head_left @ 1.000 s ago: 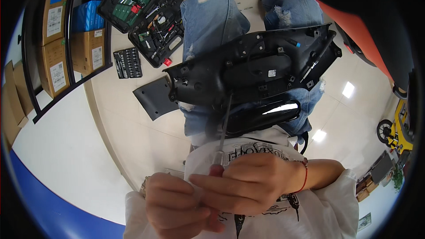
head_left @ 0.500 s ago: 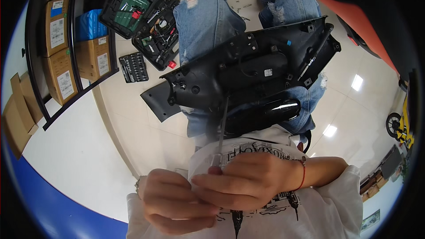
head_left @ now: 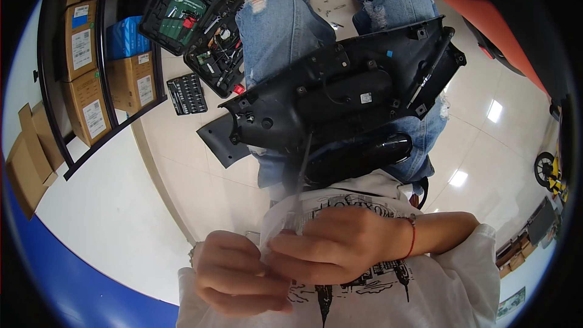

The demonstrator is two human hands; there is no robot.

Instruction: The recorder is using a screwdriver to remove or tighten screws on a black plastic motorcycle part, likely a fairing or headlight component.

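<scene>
A large black plastic panel (head_left: pixel 340 103) with screw bosses and a cable lies across my lap, over jeans-clad knees. A thin screwdriver (head_left: pixel 302 167) stands with its blurred metal shaft pointing up at the panel's near edge. My right hand (head_left: pixel 337 246), with a red cord at the wrist, is closed around the screwdriver's lower end. My left hand (head_left: pixel 234 273) is curled right beside it, fingers touching the same spot. The handle itself is hidden between the fingers and the white shirt.
On the tiled floor to the left lie two open black tool cases (head_left: pixel 182 6) (head_left: pixel 218 54) and a socket tray (head_left: pixel 187 93). A dark shelf holds cardboard boxes (head_left: pixel 85 85) and a blue box (head_left: pixel 124 36). Loose screws (head_left: pixel 331 9) lie between the knees. An orange-red body part (head_left: pixel 486 30) is at right.
The screwdriver's red handle, visible a second ago, is now covered by my fingers. Both hands stay clasped together at the shaft's base; the panel rests on the lap as before.
</scene>
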